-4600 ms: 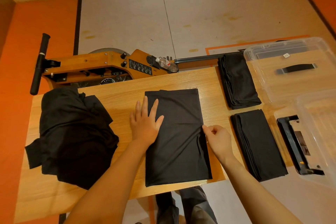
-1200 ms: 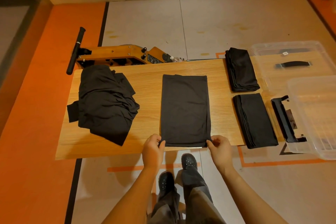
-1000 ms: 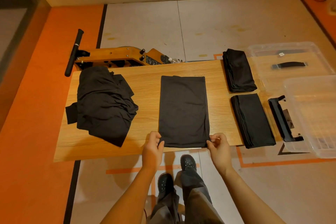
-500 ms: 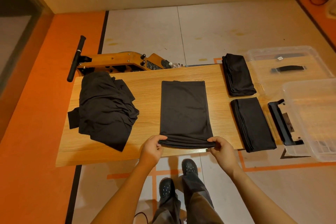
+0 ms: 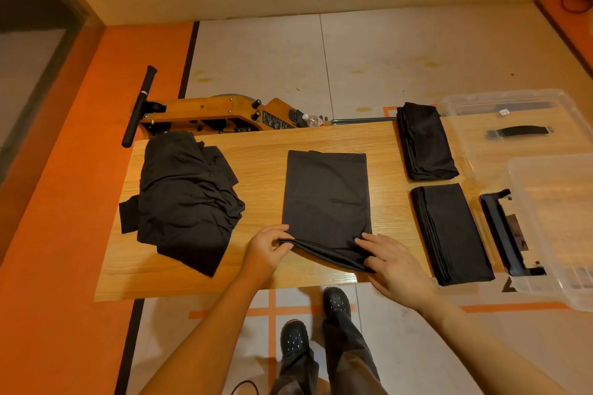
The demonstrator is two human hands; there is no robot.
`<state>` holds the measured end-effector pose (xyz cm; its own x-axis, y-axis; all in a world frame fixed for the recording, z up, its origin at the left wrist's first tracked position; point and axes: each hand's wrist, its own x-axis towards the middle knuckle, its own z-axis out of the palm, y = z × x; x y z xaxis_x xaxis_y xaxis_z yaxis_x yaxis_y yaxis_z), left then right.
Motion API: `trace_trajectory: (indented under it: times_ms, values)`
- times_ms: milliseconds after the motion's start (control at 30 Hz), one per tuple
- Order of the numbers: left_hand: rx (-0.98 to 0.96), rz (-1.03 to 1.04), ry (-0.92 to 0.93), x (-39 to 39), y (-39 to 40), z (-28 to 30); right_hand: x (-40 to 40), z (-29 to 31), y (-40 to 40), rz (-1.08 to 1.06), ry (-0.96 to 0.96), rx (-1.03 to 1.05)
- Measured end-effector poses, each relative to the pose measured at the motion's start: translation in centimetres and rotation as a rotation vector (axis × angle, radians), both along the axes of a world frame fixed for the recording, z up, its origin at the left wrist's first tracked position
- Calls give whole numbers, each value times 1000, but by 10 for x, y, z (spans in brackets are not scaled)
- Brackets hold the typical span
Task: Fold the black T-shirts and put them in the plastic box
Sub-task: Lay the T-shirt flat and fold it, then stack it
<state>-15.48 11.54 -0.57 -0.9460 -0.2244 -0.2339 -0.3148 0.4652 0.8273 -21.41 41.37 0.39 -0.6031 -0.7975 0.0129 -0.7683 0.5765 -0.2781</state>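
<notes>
pinching the near hem of the half-folded t-shirt (image 5: 325, 199) on the worktop (image 5: 256, 151): left hand (image 5: 268, 248) and right hand (image 5: 393, 261), each grip clamped.

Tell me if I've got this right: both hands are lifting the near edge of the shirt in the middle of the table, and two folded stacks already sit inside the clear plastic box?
Not quite. The head view shows the two folded stacks lying on the table, beside the plastic box, not inside it. The rest holds: the left hand and right hand lift the middle shirt's near edge.
</notes>
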Motion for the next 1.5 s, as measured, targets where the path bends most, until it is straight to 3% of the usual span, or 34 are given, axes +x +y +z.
trace_trajectory:
  times_ms: [100, 233, 433, 633, 800, 1000, 1133, 1267, 1500]
  values:
    - [36, -20, -36, 1, 2, 1, -8, -4, 6, 44, -25, 87]
    - [31, -28, -67, -2, 7, 1, -13, -1, 10, -116, -222, 161]
    - [-10, 1, -97, -12, 11, -1, -18, 1, -5, -497, -419, -97]
    - [-21, 50, -97, -37, 11, -7, -35, -5, -21, -636, -659, -379]
    - [-81, 124, -86, -57, 13, -10, -47, -21, -29, -719, -608, -400]
    - [74, 168, -165, -62, 16, -12, -56, -31, -36, -785, -557, -372]
    - [-86, 187, -156, -61, 15, -18, -61, -32, -40, -798, -550, -447]
    - [-127, 215, -94, -70, 20, -17, -68, -30, -44, -856, -555, -525]
    - [-220, 229, -104, -80, 26, -18, -76, -39, -45, -906, -539, -464]
